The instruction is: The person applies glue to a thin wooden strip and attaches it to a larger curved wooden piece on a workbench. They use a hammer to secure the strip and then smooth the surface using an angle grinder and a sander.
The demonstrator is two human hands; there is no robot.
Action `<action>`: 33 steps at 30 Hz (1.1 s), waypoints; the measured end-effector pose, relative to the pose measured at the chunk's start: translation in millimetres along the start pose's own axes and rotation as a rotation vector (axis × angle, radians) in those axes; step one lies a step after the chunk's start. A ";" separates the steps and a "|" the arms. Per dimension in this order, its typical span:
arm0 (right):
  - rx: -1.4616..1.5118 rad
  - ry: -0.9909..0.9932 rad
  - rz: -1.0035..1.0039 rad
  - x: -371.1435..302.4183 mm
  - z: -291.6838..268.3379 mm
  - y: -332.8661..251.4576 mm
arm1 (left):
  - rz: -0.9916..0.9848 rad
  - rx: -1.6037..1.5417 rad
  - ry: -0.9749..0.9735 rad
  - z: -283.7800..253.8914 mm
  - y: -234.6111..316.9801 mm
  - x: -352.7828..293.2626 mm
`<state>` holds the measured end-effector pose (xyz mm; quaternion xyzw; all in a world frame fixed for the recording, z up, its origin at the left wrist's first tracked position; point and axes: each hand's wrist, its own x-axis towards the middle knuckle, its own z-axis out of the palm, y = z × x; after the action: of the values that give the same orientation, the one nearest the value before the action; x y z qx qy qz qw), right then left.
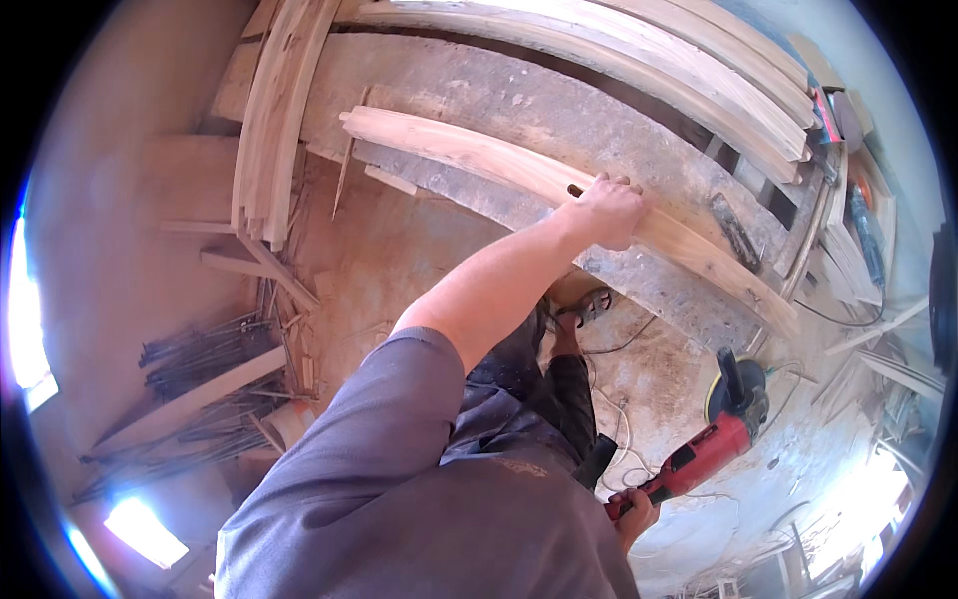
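A long pale wooden board (469,147) lies along the stained workbench (429,75), with a dark slot beside my grip. My left hand (607,212) is closed over the board's upper edge near its middle, fingers curled across the far side. Low on the right, my right hand (636,517) is wrapped around the rear handle of a red angle grinder (711,454). Its round disc head points away from me and is held clear of the board. Whether the disc is spinning, I cannot tell.
More wooden boards (649,65) are stacked along the far side, and others (277,120) stick out at the left. Thin dark rods (205,354) and scrap wood lie on the left floor. A dark tool (735,232) rests on the bench's right. Cables (621,424) trail across the dusty floor.
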<state>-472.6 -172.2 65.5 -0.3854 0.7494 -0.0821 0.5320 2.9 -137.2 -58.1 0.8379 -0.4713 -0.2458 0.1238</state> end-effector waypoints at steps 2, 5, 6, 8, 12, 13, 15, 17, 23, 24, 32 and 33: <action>0.046 0.046 0.014 4.5 -12.0 10.8 | -0.069 -0.222 -0.235 -24.5 9.3 4.0; 0.145 0.080 0.144 21.2 -39.1 14.2 | -0.008 -0.205 -0.220 5.2 -11.3 27.2; 0.027 0.011 0.185 27.5 -55.1 19.0 | -0.121 -0.258 -0.182 23.5 -22.5 33.3; 0.117 0.112 0.108 31.3 -51.8 40.3 | 0.042 -0.242 -0.113 -2.0 1.2 24.3; 0.363 0.038 0.155 35.9 -47.3 41.8 | 0.039 0.066 0.148 7.1 6.0 -3.7; 0.376 0.043 0.153 30.9 -45.2 34.0 | 0.042 0.066 0.151 9.5 4.7 0.4; 0.398 0.042 0.176 22.5 -42.0 37.3 | 0.043 0.081 0.158 14.6 6.6 2.9; 0.406 0.045 0.192 17.5 -38.8 40.2 | 0.078 0.102 0.141 18.8 15.4 9.3; 0.358 0.049 0.194 -4.9 -22.7 38.0 | 0.067 0.090 0.088 15.3 30.3 13.1; 0.313 0.060 0.182 -8.4 -18.5 40.1 | 0.052 0.082 0.096 8.4 27.5 8.5; 0.006 0.010 0.019 -78.6 39.2 31.2 | -0.004 -0.640 0.209 -31.4 95.2 -96.5; -0.004 0.029 -0.046 -86.3 53.3 30.1 | 0.156 -0.429 0.009 -59.5 115.0 -105.8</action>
<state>-429.7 -78.8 90.3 -0.4023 0.7482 -0.0984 0.5183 -95.5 -109.0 74.2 0.7544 -0.4711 -0.3266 0.3199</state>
